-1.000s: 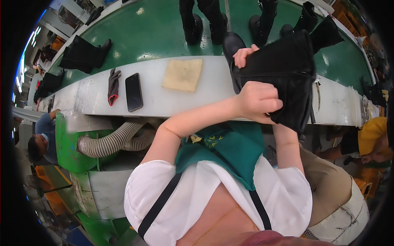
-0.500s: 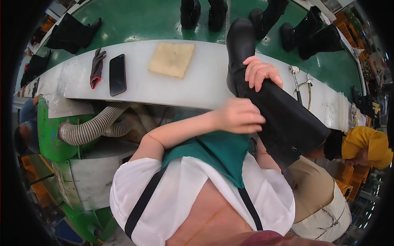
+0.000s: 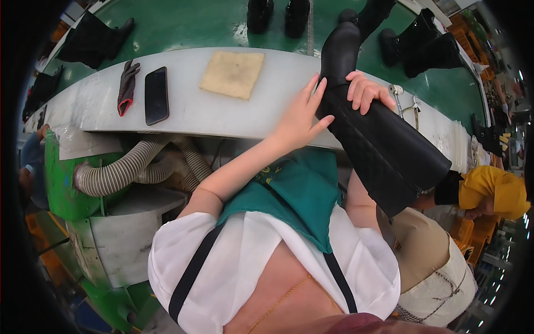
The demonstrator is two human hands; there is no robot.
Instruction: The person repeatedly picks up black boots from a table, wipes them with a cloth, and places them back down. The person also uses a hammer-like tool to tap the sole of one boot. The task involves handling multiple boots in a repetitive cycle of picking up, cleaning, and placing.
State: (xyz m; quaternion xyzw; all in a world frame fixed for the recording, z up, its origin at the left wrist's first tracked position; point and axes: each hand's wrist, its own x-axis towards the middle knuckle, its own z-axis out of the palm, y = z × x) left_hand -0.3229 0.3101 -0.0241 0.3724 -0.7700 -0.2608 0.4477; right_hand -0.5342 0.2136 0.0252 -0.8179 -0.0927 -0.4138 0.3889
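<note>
"From the left, then?"

"Near left, a green machine (image 3: 72, 181) with a ribbed grey hose (image 3: 120, 167). Farther off, on the white table (image 3: 186, 118), a grey glove (image 3: 127, 86) with red cuff, a black smartphone (image 3: 157, 96) just right of it, then a square beige cloth (image 3: 232, 74)."

"And the left hand (image 3: 303, 114)?"

"Grip wide, fingers spread, thumb and fingertips at the ankle of a black boot (image 3: 386, 147); firmness of contact impossible to tell."

"The right hand (image 3: 368, 93)?"

"Grip closed on the same boot, fingers curled over just above the ankle."

"Boot's position?"

"Slanting across the table's near edge, toe far left, shaft opening near right."
</note>
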